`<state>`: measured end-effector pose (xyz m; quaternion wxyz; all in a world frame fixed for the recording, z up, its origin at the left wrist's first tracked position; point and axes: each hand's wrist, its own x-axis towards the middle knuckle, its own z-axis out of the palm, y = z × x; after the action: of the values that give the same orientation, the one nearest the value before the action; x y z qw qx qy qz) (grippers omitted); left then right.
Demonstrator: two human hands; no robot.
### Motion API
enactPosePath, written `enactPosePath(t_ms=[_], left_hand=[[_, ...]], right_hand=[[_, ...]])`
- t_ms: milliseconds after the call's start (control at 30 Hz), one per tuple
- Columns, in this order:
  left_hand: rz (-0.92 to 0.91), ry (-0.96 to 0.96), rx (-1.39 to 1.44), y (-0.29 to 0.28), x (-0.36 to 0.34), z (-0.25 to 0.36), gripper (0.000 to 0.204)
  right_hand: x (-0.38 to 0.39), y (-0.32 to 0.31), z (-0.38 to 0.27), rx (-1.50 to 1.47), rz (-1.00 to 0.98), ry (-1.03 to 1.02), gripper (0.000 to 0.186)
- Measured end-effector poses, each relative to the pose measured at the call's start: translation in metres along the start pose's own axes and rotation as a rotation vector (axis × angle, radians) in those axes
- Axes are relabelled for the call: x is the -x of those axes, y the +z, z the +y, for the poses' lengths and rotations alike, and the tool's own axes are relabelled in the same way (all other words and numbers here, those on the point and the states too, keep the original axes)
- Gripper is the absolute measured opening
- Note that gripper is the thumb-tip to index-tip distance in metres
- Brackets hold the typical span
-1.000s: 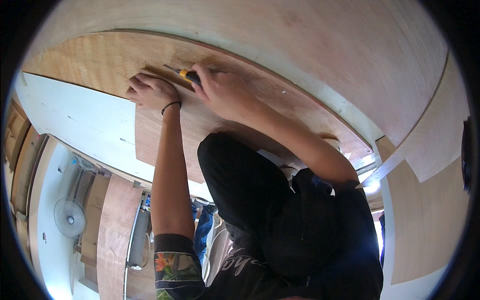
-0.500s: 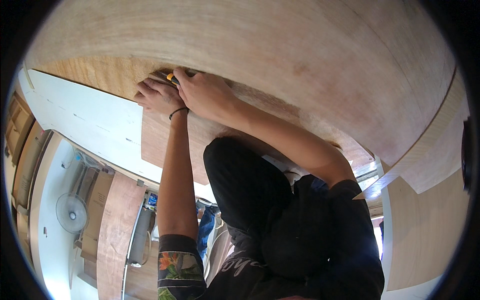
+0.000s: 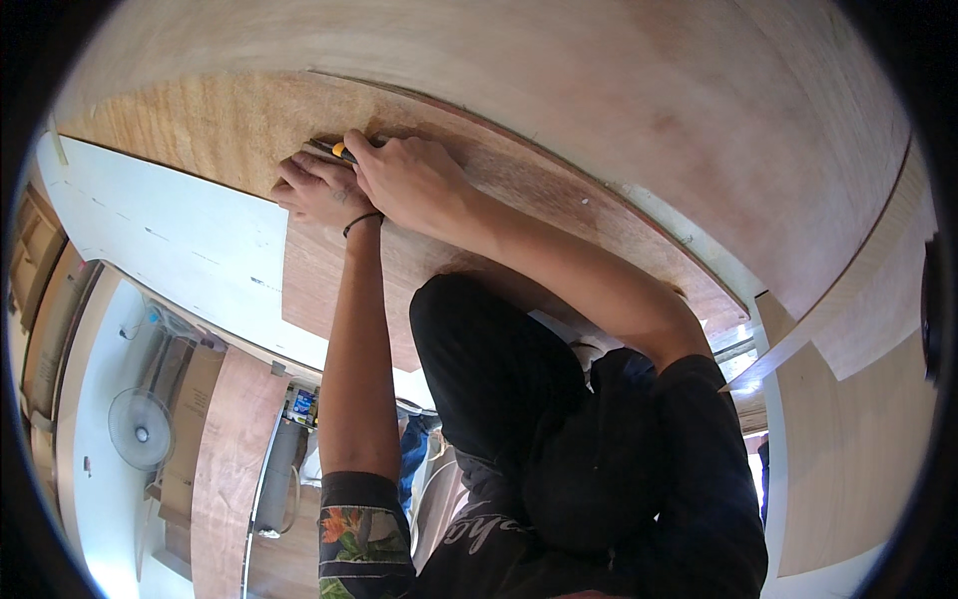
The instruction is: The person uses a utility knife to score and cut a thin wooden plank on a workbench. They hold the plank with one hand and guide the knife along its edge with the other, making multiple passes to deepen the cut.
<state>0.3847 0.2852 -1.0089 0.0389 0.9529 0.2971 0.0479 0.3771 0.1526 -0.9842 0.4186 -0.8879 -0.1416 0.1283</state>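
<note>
Near the top of the head view, both my hands sit together on a brown plywood sheet [image 3: 559,215]. My right hand [image 3: 414,185] is curled shut around a yellow-handled tool [image 3: 341,151]; only the yellow end and a dark tip show past my fingers, pointing left along a thin line on the wood, so I cannot tell just what kind of tool it is. My left hand [image 3: 314,190] lies just beside and partly under the right, fingers pressed flat on the sheet, its grip holding nothing; a dark band circles that wrist. The two hands touch.

A paler, larger panel [image 3: 619,70] curves above the sheet and fills the upper picture. Left of the sheet, a white board [image 3: 170,240] runs under its edge. My bent knee in dark trousers [image 3: 489,369] comes up just below the hands, with the right forearm crossing above it.

Far below at the left, a white fan [image 3: 140,431] stands on a light floor, with a long wooden plank [image 3: 222,469] beside it. More wooden panels [image 3: 858,459] stand at the right.
</note>
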Motion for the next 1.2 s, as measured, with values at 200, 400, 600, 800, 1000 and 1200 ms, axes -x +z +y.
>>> enactPosePath(t_ms=[200,400,600,800,1000,1200], left_hand=[[0.008,-0.012,-0.014,0.001,0.001,0.003,0.034],[0.014,-0.013,-0.025,0.0,0.001,0.005,0.032],[0.016,0.01,-0.002,-0.002,0.003,0.007,0.031],[0.021,0.022,0.003,-0.001,0.002,0.005,0.031],[0.026,0.017,-0.015,0.001,0.002,0.006,0.033],[0.015,0.012,-0.005,-0.001,0.002,0.006,0.032]], right_hand=[[0.002,-0.003,-0.004,-0.188,-0.055,0.134,0.022],[0.005,-0.009,-0.006,-0.152,-0.111,0.156,0.021],[0.014,-0.012,-0.013,0.004,-0.131,0.155,0.028],[0.017,-0.013,-0.016,0.002,-0.167,0.189,0.033],[0.017,-0.014,-0.011,-0.05,-0.154,0.173,0.033],[0.018,-0.018,-0.01,-0.054,-0.206,0.184,0.03]])
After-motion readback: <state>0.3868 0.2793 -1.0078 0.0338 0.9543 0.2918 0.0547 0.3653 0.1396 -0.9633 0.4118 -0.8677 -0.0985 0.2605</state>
